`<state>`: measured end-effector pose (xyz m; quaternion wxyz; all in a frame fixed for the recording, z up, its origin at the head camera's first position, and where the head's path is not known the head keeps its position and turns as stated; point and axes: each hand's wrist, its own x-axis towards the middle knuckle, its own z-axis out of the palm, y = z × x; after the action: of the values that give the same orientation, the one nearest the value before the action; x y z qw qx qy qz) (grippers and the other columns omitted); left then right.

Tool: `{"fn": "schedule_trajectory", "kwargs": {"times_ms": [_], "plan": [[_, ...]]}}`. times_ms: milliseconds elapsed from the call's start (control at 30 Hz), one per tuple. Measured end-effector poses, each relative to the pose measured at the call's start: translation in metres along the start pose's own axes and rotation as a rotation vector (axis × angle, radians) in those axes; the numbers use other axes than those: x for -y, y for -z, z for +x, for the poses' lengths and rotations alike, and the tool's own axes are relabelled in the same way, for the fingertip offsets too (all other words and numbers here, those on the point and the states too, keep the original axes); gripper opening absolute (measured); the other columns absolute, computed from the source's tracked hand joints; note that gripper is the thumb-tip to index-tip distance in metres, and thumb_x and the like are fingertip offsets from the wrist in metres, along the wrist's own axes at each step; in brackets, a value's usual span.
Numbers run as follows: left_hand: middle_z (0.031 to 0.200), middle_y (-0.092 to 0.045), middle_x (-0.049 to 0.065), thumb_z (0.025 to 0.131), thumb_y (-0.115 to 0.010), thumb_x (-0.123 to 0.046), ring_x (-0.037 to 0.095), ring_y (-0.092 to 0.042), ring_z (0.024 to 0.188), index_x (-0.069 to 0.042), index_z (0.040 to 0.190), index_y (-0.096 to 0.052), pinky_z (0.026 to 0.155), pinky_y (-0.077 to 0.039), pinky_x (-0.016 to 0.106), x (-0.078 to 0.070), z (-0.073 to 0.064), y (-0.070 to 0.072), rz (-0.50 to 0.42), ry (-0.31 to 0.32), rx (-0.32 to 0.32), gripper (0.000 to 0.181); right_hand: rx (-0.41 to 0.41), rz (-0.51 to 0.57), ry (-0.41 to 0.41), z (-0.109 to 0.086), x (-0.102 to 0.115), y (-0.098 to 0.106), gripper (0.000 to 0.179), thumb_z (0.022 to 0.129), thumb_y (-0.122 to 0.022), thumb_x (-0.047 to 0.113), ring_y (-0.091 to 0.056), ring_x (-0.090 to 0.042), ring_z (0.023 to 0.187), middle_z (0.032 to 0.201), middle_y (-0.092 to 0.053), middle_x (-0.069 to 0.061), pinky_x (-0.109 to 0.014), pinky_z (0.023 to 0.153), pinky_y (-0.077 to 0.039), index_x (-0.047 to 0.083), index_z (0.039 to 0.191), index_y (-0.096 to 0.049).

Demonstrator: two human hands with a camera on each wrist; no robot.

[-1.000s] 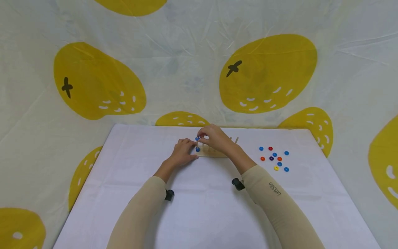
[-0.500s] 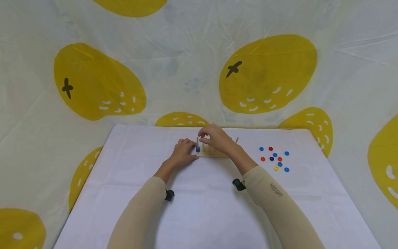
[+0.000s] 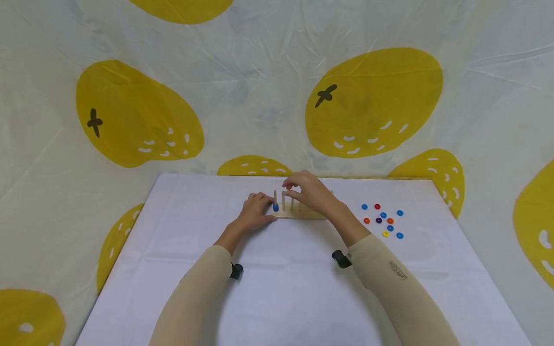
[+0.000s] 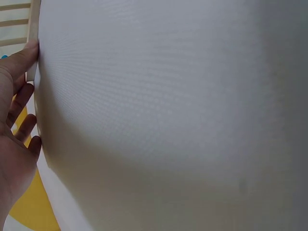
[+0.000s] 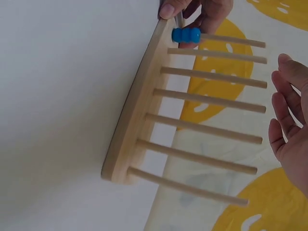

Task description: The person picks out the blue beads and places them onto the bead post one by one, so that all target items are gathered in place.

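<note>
A wooden peg board (image 5: 132, 110) with a row of several upright pegs stands at the back middle of the table. Three blue rings (image 5: 186, 35) are stacked at the bottom of its leftmost peg. My left hand (image 3: 253, 212) grips the board's left end, thumb on the front edge and other fingers around the end; the left wrist view catches only part of this hand. Above the pegs hovers my right hand (image 3: 310, 193), fingers loosely bent, with nothing between them. In the right wrist view its fingertips are apart from the peg tops.
Loose rings lie scattered on the white-covered table (image 3: 285, 288) to the right: several blue rings (image 3: 390, 228), a red ring (image 3: 377, 206), two orange rings (image 3: 366, 221), a dark purple ring (image 3: 378, 220) and a yellow ring (image 3: 385, 234). A patterned cloth (image 3: 259, 96) hangs behind.
A blue ring that my right hand held at the leftmost peg's top has dropped onto the stack below. My right hand has let go and shifted right. My left hand stays put.
</note>
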<state>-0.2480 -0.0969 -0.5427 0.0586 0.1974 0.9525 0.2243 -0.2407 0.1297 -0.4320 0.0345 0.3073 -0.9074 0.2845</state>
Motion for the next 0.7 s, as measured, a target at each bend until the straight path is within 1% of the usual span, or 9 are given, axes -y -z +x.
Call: {"fn": "schedule_trajectory", "kwargs": {"times_ms": [167, 333, 600, 700], "plan": [[0.139, -0.06, 0.007, 0.089, -0.082, -0.039, 0.032, -0.045, 0.136, -0.015, 0.136, -0.064, 0.113, -0.039, 0.052, 0.0, 0.0, 0.0, 0.003, 0.006, 0.008, 0.056, -0.016, 0.001, -0.047, -0.016, -0.004, 0.011, 0.023, 0.095, -0.076, 0.018, -0.062, -0.025, 0.105, 0.106, -0.073, -0.006, -0.043, 0.097, -0.053, 0.008, 0.115, -0.075], [0.137, -0.06, 0.008, 0.089, -0.082, -0.038, 0.033, -0.046, 0.136, -0.014, 0.135, -0.065, 0.112, -0.039, 0.052, -0.001, 0.0, 0.002, -0.001, -0.001, 0.001, 0.055, -0.059, -0.004, -0.061, -0.035, -0.013, 0.022, 0.021, 0.094, -0.077, 0.016, -0.063, -0.025, 0.104, 0.106, -0.074, -0.006, -0.044, 0.096, -0.054, 0.008, 0.114, -0.075], [0.138, -0.06, 0.007, 0.089, -0.082, -0.037, 0.033, -0.045, 0.137, -0.014, 0.136, -0.064, 0.113, -0.039, 0.052, -0.001, 0.0, 0.002, -0.003, -0.004, 0.001, 0.056, -0.162, -0.042, -0.01, -0.069, -0.03, 0.035, 0.021, 0.09, -0.081, 0.011, -0.065, -0.023, 0.097, 0.102, -0.074, -0.004, -0.042, 0.086, -0.055, 0.007, 0.11, -0.075], [0.138, -0.06, 0.008, 0.088, -0.083, -0.037, 0.034, -0.045, 0.137, -0.014, 0.136, -0.064, 0.113, -0.039, 0.053, -0.001, -0.001, 0.002, -0.004, -0.005, -0.001, 0.056, -0.195, -0.059, -0.003, -0.085, -0.037, 0.037, 0.021, 0.088, -0.082, 0.009, -0.065, -0.023, 0.096, 0.101, -0.075, -0.004, -0.043, 0.086, -0.055, 0.008, 0.108, -0.075]]}}
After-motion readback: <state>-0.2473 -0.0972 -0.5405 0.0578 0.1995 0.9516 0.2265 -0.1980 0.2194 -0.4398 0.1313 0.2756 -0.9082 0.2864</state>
